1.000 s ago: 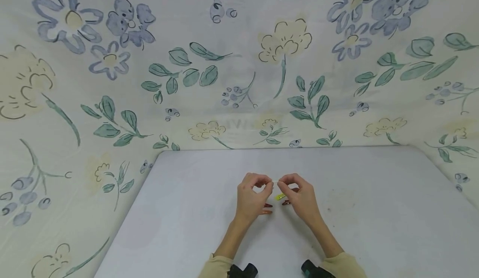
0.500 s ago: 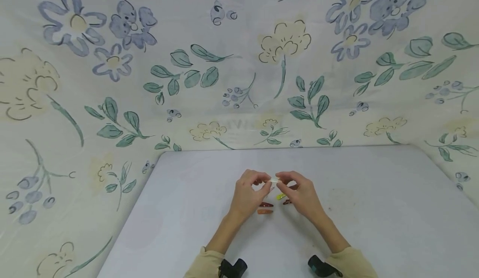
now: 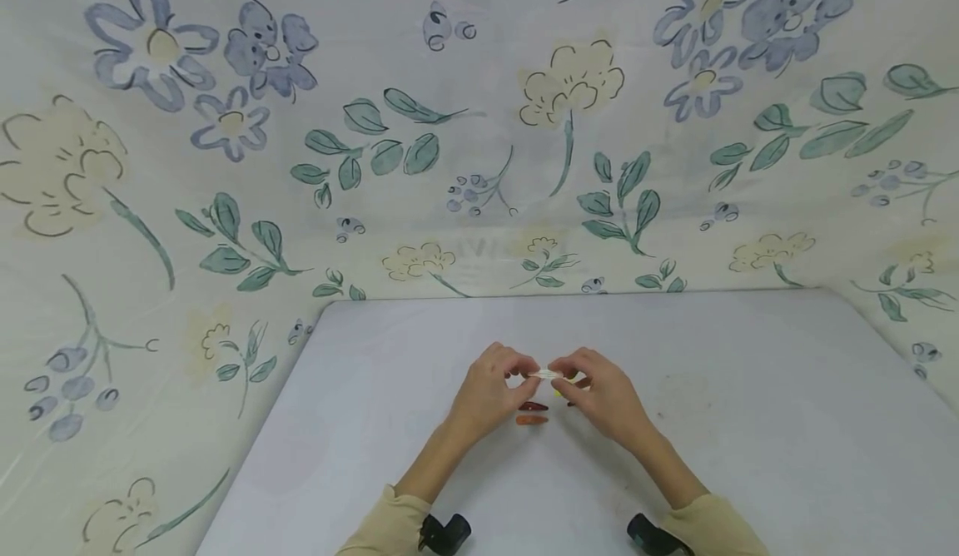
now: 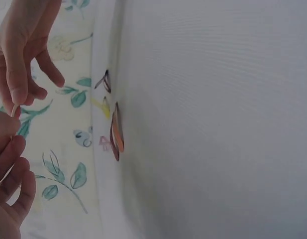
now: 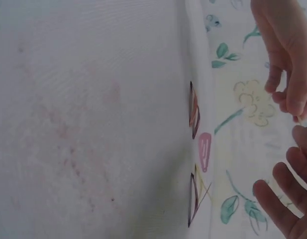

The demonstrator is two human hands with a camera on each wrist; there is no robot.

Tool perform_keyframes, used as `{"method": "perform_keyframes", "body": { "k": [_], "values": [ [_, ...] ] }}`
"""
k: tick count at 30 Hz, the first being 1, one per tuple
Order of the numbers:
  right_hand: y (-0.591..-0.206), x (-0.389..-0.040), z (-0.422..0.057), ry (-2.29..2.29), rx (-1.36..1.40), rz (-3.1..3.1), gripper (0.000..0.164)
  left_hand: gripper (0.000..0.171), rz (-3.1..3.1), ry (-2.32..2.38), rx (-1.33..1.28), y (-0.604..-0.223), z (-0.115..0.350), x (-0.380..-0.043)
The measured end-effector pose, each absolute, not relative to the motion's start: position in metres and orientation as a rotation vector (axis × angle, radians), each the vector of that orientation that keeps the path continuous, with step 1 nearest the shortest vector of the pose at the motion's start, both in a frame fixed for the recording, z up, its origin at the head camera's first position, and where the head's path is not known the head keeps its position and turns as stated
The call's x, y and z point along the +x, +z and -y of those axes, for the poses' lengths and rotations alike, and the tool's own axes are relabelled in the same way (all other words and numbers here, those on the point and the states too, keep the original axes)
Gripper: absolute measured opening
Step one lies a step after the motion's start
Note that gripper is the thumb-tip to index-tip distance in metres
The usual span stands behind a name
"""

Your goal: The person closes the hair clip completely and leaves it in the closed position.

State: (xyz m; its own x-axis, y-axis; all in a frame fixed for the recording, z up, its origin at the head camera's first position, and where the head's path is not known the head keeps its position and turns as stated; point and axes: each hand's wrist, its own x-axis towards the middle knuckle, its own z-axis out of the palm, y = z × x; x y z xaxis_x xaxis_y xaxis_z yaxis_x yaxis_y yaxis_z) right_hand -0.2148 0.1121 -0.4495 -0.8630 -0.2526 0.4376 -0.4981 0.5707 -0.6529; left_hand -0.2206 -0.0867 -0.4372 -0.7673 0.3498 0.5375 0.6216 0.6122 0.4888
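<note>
Pinched between both hands, above the table, is a small white snap hair clip [image 3: 545, 374]. My left hand [image 3: 485, 391] grips its left end with thumb and fingertips, and my right hand [image 3: 605, 393] pinches the right end. Fingers cover much of the clip in both wrist views. Below the hands lie more hair clips: a dark red one [image 3: 534, 406], an orange one [image 3: 532, 420] and a yellow one [image 3: 558, 393] partly hidden by the right hand. The right wrist view also shows a pink clip [image 5: 205, 152] and a dark clip [image 5: 190, 201].
The white table [image 3: 749, 423] spreads around the hands, with small faint specks to the right. A flowered cloth [image 3: 464, 123] hangs behind the table and along its left side. Dark wrist cameras [image 3: 447, 533] sit at both sleeves.
Between the fingertips the white clip shows more of itself than one second ago. Both forearms have spread outward, and the left hand has shifted slightly left, uncovering the dark red and orange clips.
</note>
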Motion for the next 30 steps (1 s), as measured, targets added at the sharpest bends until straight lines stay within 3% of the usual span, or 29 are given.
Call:
{"method": "perform_keyframes", "body": {
  "k": [30],
  "values": [
    [-0.468, -0.208, -0.102, 0.686, 0.885, 2.684, 0.017, 0.011, 2.706, -0.674, -0.774, -0.463, 0.099, -0.206]
  ]
}}
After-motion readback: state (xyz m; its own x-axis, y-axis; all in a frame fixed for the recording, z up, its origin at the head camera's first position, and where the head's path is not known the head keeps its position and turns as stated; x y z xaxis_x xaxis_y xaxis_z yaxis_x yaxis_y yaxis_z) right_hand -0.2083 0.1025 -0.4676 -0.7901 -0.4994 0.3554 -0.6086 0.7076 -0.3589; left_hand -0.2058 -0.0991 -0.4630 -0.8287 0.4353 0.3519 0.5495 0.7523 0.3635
